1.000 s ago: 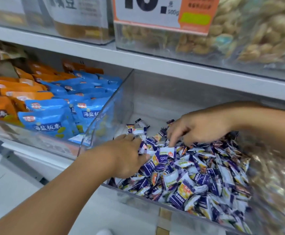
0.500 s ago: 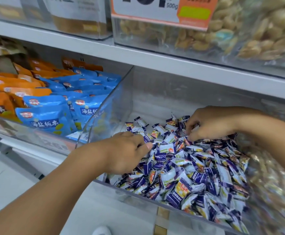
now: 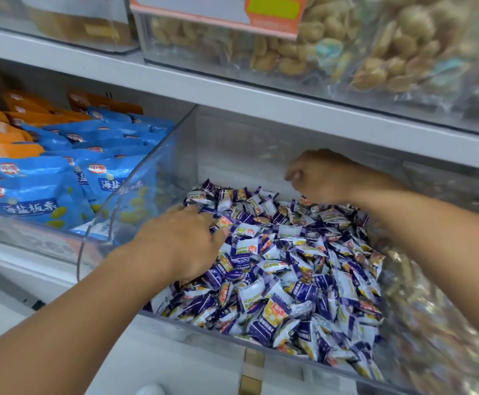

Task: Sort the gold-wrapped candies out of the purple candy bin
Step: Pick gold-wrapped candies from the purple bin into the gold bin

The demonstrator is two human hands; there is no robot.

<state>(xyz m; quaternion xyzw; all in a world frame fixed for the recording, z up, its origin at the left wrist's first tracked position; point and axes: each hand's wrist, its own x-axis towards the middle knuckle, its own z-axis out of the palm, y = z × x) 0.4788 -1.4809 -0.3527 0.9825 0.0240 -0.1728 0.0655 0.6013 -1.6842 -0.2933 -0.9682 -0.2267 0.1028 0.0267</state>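
Clear bin [image 3: 187, 155] holds purple-white wrapped candies [image 3: 283, 269]; left hand [image 3: 181, 240] rests flat on them, fingers relaxed; right hand [image 3: 323, 175] curled above, contents unclear.

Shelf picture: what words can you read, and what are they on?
"海盐板栗": front blue bag.
"海盐": blue bag behind it; the rest is hidden by the bin wall.
Red logos on the blue bags: too small to read.
Orange bags: print too blurred.
Price sign: text cut off and blurred.
Purple candies: print too small.
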